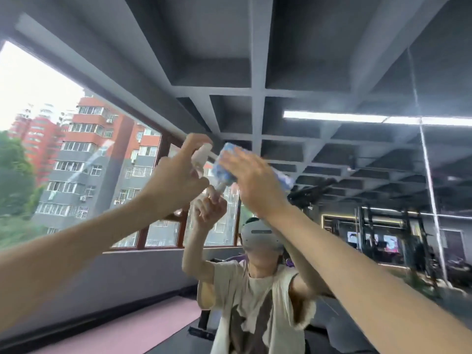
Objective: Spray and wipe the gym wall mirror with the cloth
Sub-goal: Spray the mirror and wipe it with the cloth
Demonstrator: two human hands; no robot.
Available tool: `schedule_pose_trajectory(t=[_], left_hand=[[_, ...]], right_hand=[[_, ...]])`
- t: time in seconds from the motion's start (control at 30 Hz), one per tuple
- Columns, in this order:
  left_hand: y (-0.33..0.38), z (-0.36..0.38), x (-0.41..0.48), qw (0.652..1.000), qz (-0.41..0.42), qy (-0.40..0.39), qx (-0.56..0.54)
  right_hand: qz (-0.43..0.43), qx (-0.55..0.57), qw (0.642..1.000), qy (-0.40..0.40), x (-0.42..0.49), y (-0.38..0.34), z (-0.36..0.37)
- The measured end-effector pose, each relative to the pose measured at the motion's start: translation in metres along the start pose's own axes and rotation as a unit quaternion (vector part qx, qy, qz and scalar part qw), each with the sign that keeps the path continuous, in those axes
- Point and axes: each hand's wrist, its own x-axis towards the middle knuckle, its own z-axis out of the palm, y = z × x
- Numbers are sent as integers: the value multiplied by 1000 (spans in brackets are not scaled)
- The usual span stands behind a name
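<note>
Wall mirror (332, 162) fills most of the view, with a seam running down its right part. Reflected person (258, 290) stands centre-low in the mirror, both arms raised. Right hand (252, 177) lies flat on the mirror at upper centre, fingers straight and together, pressing blue-white cloth (224, 164) to the glass. Left hand (176, 175) is raised before the mirror, fingers curled round white spray bottle (201, 157). Nozzle blurred.

No legible txt anywhere; frame's prob. too blurry.
</note>
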Motion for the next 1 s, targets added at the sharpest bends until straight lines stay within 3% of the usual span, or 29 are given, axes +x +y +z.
schedule_pose_trajectory(t=[0.07, 0.13, 0.27, 0.3, 0.37, 0.4, 0.47, 0.5, 0.57, 0.67, 0.7, 0.77, 0.87, 0.93, 1.0], left_hand=[[14, 5, -1, 1000, -3, -5, -25], [24, 10, -5, 999, 0, -19, -27], [45, 34, -9, 998, 1, -37, -51], [53, 43, -11, 997, 9, -44, -57], [71, 62, -14, 996, 29, -55, -65], [79, 69, -16, 995, 35, -56, -78], [96, 87, -24, 991, 57, -77, -94], [104, 94, -29, 990, 70, -89, -87], [113, 105, -41, 985, 97, -121, -72], [113, 113, -56, 979, 126, -146, -67], [110, 114, -60, 979, 124, -148, -72], [102, 121, -74, 979, 103, -155, -79], [92, 137, -108, 981, 83, -157, -77], [88, 146, -134, 977, 85, -180, -72], [87, 153, -155, 972, 95, -206, -58]], right_hand=[[-90, 14, 990, -110, -46, -17, -12], [-91, -10, 985, -147, -54, 26, -37], [179, -62, 982, -25, -46, 139, -117], [207, -65, 976, 5, -58, 142, -124], [175, -64, 983, -2, -108, 116, -118], [116, -62, 991, -30, -144, 95, -112], [-9, -53, 989, -139, -210, 64, -121], [-47, -53, 978, -198, -225, 67, -134], [-58, -93, 969, -223, -219, 103, -160], [145, -96, 980, -98, -178, 146, -181], [182, -94, 977, -54, -171, 145, -178], [171, -104, 979, -23, -195, 120, -158], [52, -44, 988, -141, -308, 35, -132], [-9, 22, 964, -264, -382, -19, -138], [-64, 56, 939, -333, -399, -22, -151]])
